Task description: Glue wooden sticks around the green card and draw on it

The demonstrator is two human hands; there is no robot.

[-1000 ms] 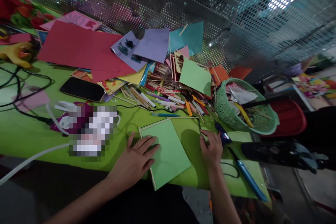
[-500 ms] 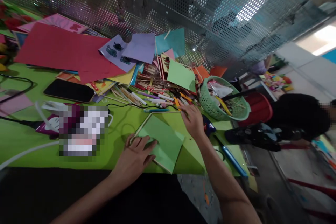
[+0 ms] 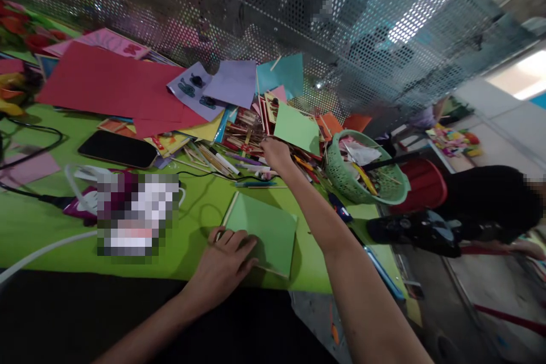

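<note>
My left hand (image 3: 228,253) is curled over the lower left corner of a green paper sheet (image 3: 264,233) and keeps hold of it on the table. Thin wooden sticks run along the sheet's left and lower edges. My right hand (image 3: 275,153) reaches far forward into a heap of thin wooden sticks (image 3: 243,139). Its fingertips are among the sticks and partly hidden, so I cannot tell what they grip. Just below that hand lie marker pens (image 3: 260,169) and a teal pen (image 3: 256,184).
A green basket (image 3: 401,196) of scraps stands right of the heap, beside a red bucket (image 3: 426,182). Coloured paper (image 3: 106,79) lies along the back. At left are a black phone (image 3: 117,148) and a purple power strip (image 3: 81,205) with cables. A person (image 3: 490,199) is at far right.
My right hand has moved forward and left, from the orange pens by the basket to the stick heap. My left hand stays on the green paper, which has turned slightly.
</note>
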